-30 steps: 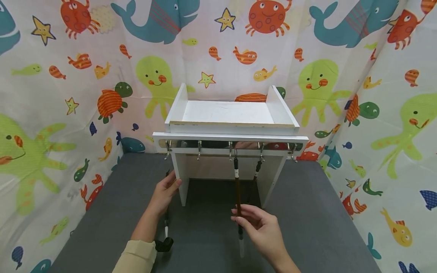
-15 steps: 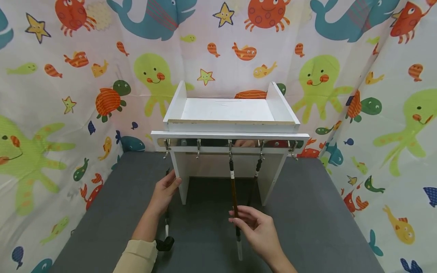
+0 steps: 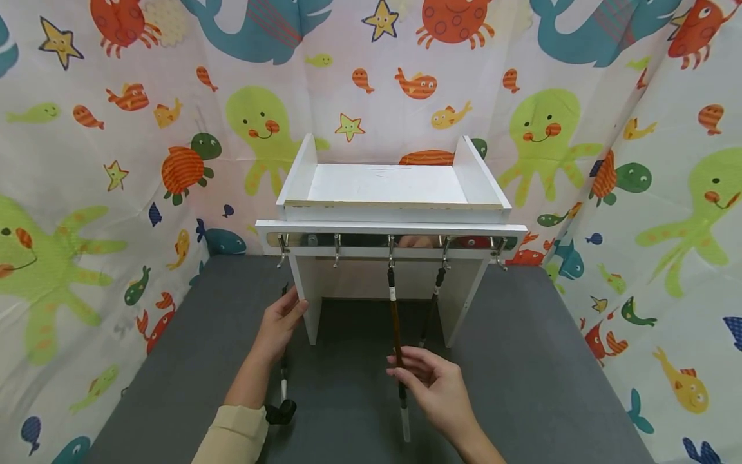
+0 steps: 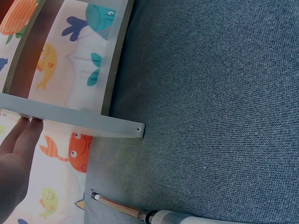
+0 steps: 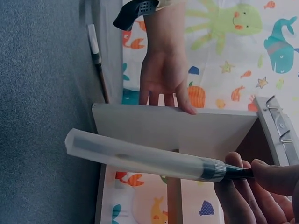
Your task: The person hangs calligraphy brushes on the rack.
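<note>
My right hand (image 3: pixel 431 386) pinches the lower handle of a capped writing brush (image 3: pixel 395 322) between thumb and fingers. The brush hangs nearly upright, its top end at the middle hook (image 3: pixel 391 251) of a white shelf (image 3: pixel 388 214). In the right wrist view its long translucent cap (image 5: pixel 140 154) points away from the fingertips. My left hand (image 3: pixel 278 328) holds the front edge of the shelf's left side panel (image 3: pixel 307 303), thumb at the edge and fingers along the outer face. A second brush (image 3: pixel 431 306) hangs from the hook to the right.
Another brush (image 4: pixel 117 205) lies on the grey cloth surface (image 3: pixel 545 386) left of the shelf, partly behind my left arm. More hooks (image 3: pixel 337 251) line the front rail. A curtain with sea animals (image 3: pixel 371 96) surrounds the back and sides.
My right hand has shifted slightly left with the brush, whose top end has moved from right of the middle hook to directly below it. My left hand stays on the side panel.
</note>
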`<state>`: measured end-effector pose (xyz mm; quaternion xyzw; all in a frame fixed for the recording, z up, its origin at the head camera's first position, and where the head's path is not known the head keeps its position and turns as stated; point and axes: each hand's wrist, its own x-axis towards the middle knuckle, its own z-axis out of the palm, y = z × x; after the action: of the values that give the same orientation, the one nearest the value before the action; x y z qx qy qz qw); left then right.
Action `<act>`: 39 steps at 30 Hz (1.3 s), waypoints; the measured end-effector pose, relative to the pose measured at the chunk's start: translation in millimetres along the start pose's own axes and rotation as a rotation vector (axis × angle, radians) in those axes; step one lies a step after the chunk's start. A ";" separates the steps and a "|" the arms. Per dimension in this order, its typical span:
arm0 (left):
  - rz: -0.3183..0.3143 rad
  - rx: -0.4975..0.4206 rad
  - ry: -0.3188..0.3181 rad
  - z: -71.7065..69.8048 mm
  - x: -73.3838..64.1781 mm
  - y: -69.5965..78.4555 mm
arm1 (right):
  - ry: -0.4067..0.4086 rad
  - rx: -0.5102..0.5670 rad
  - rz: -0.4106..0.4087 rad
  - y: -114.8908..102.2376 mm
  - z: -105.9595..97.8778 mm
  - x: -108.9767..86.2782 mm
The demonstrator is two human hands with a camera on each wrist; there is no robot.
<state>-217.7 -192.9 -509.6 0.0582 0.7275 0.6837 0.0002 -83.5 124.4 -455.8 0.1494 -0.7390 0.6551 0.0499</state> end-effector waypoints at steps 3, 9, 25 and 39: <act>-0.001 -0.003 0.001 -0.1 0.0 -0.3 | -0.008 0.002 -0.003 4.0 1.2 5.2; 0.004 -0.002 -0.001 -0.6 0.7 -2.3 | 0.001 0.009 -0.022 21.7 6.6 18.4; 0.013 0.018 -0.011 -1.6 -0.7 -3.3 | 0.190 -0.325 -0.184 53.1 12.7 42.1; -0.021 -0.103 0.062 9.0 -6.4 -1.8 | 0.505 -0.260 -0.390 11.2 -44.4 36.2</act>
<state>-210.7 -184.6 -512.4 0.0291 0.6916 0.7216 -0.0121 -126.6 163.5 -450.7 0.1134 -0.7382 0.5498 0.3741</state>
